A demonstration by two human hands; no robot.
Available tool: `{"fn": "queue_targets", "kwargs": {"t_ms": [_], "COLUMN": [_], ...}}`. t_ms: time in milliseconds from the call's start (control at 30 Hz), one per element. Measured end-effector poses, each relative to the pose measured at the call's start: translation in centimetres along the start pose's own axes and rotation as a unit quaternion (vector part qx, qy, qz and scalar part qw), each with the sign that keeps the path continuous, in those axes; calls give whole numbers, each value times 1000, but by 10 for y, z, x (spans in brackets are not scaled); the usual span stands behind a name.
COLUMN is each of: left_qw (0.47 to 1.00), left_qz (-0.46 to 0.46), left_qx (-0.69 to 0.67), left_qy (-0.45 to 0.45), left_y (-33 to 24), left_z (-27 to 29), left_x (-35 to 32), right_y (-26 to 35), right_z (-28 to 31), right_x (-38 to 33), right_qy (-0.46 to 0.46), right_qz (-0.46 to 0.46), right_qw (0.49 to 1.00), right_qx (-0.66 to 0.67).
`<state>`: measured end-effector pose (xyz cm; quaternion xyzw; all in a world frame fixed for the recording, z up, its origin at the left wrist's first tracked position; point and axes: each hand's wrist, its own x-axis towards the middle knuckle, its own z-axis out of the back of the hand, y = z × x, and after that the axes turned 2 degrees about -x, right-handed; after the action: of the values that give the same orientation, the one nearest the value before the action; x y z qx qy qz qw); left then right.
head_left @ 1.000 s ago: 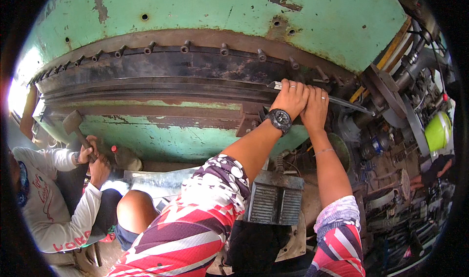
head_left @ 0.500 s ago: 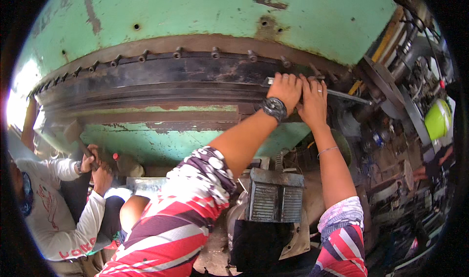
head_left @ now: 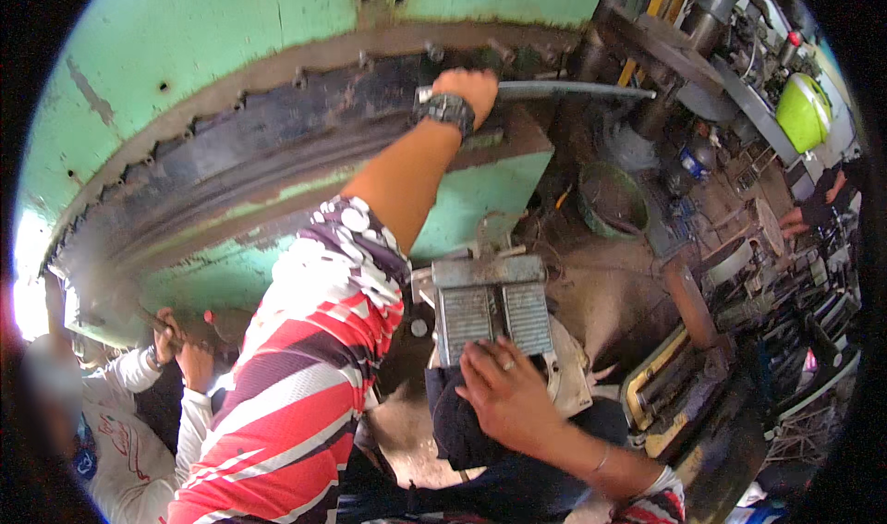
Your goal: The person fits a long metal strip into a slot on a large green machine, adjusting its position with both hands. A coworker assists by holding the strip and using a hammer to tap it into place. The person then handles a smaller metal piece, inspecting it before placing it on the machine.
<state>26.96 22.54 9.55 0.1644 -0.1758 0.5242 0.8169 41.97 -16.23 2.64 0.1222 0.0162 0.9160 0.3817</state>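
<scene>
My left hand (head_left: 467, 97), with a black watch at its wrist, is closed round a long metal strip (head_left: 573, 91). The strip lies along the dark bed (head_left: 268, 108) of a large green machine (head_left: 268, 11), below a row of bolts, and its far end sticks out to the right. Lower down, my right hand (head_left: 506, 396) has its fingers stretched out, with nothing visible in them. Its fingertips are at the lower edge of a grey ribbed metal box (head_left: 469, 319). Beside that hand hangs a black cloth (head_left: 453, 422).
On the left sits a person (head_left: 129, 441) in a white long-sleeved top, both hands round a handle. A round green tub (head_left: 613, 201) stands on the floor to the right. Beyond are a lime-green container (head_left: 804, 113), metal scrap and another person (head_left: 827, 201).
My right hand has left the strip and come down to the ribbed box. My left hand still grips the strip. The view has shifted to the right.
</scene>
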Motion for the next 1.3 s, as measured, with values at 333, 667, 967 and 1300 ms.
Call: {"fn": "queue_targets", "kwargs": {"t_ms": [333,667,967,1300], "left_qw": [998,968,931,957], "left_qz": [-12,-149,-210,-83], "left_qx": [37,49,46,56], "left_qy": [-52,-195,-294,-274], "left_y": [-10,-75,-34,31], "left_z": [-8,15,106,140], "left_x": [-10,-17,-180,-354], "right_y": [1,9,9,30], "right_z": [-29,-31,5,20], "right_x": [-12,-17,-12,65], "right_qy": [-21,-39,-206,-350], "right_qz": [-12,-11,-217,-221], "right_qw": [999,999,894,392], "right_qx": [-27,-31,334,821]}}
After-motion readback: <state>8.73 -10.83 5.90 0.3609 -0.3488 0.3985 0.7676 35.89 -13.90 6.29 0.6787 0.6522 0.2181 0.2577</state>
